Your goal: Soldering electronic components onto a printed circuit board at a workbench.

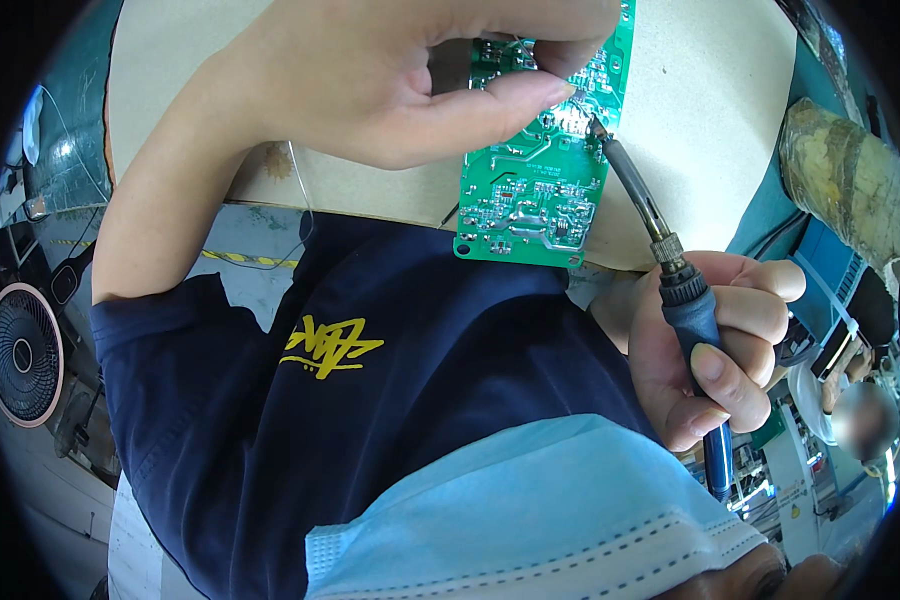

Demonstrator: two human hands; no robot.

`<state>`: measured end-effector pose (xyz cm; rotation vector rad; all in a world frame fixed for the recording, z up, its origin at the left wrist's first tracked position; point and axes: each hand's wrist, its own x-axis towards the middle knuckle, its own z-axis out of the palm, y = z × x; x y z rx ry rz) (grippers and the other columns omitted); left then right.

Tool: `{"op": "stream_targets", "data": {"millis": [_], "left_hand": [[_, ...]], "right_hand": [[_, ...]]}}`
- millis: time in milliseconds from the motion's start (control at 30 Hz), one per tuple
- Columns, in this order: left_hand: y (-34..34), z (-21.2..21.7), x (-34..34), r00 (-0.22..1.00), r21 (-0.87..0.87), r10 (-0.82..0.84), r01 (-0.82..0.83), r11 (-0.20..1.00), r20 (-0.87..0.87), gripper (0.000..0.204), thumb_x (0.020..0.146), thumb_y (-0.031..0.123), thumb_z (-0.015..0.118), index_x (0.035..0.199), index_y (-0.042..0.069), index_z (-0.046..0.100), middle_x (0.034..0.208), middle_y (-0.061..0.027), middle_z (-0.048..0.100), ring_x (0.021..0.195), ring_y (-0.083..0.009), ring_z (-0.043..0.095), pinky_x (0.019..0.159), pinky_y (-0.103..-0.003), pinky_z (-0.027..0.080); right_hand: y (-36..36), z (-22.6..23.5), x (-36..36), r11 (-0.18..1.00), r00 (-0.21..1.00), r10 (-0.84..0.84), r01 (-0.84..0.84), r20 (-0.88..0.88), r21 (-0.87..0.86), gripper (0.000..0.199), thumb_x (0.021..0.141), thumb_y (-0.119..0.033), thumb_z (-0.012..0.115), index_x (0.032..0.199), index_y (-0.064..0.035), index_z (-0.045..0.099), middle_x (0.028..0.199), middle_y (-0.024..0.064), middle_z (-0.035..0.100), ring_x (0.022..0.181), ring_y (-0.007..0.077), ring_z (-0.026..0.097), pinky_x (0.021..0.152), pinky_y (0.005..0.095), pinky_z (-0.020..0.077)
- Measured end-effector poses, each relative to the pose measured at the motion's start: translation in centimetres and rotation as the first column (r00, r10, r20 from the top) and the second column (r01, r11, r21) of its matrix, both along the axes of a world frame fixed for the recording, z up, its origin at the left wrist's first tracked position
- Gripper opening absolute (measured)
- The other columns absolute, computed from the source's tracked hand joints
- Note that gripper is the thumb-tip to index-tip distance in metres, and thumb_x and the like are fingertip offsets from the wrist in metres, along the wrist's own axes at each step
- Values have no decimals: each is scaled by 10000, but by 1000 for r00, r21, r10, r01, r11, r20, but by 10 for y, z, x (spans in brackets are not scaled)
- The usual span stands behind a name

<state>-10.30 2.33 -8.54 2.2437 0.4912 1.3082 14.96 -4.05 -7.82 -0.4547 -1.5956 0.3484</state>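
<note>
We log the moment as what looks like a soldering step on a green circuit board (532,185), which lies at the near edge of the table (715,95), solder side apparently up and its long side running away from the body. Our right hand (745,350) grips the blue handle of a soldering iron (684,288), fingers curled firmly round it, the shaft slanting up and left. The dark tip (598,129) sits at a bright patch of joints near the board's right side; we cannot tell whether it touches. Our left hand (390,90) reaches over the board's upper part, thumb and index finger brought close together just beside the tip. Whether they pinch a part, solder or nothing, we cannot tell, as the gap is too small and partly hidden. Judgement: the work is at a single joint, with heat being applied or about to be. The next move calls for a steady tip, a still board, and left fingers kept clear of the hot metal; a slip could bridge neighbouring joints.
</note>
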Motion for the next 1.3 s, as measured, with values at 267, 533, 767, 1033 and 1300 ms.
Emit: {"op": "stream_targets", "data": {"millis": [267,533,767,1033,1300], "left_hand": [[2,-1,-1,1000,50,-20,20,999,-7,102,756,-1,741,771,63,663,722,-65,581,656,-265,545,578,-376,421],[-1,0,-1,1000,12,19,-19,1000,-12,94,763,13,746,793,63,672,737,-69,589,671,-274,558,590,-385,430],[2,-3,-1,1000,87,8,-7,996,-12,94,762,17,751,797,60,676,740,-69,593,674,-275,560,593,-387,434],[0,0,-3,999,69,10,-7,998,-46,90,766,15,747,799,63,678,748,-74,591,683,-275,558,595,-383,433],[1,1,-4,999,86,-3,7,996,-44,95,759,15,751,798,56,675,754,-80,586,690,-284,558,597,-391,436]], "right_hand": [[0,1,0,1000,1000,9,-9,-1,0,288,956,-344,454,830,-113,570,570,-26,336,509,126,355,667,380,241],[-1,1,1,1000,1000,25,-26,-13,-15,288,956,-339,458,834,-110,582,568,-25,333,512,128,355,668,379,242],[-2,-1,13,1000,998,-3,2,64,25,353,1031,-433,459,934,-129,610,651,-25,437,566,149,467,639,362,343],[-5,-1,10,1000,999,-17,18,46,-12,327,1015,-422,472,909,-141,602,649,-41,420,557,131,440,684,363,268],[-2,-1,1,1000,1000,-20,20,-23,14,288,953,-341,459,846,-111,596,573,-26,328,522,126,346,674,376,242]]}}
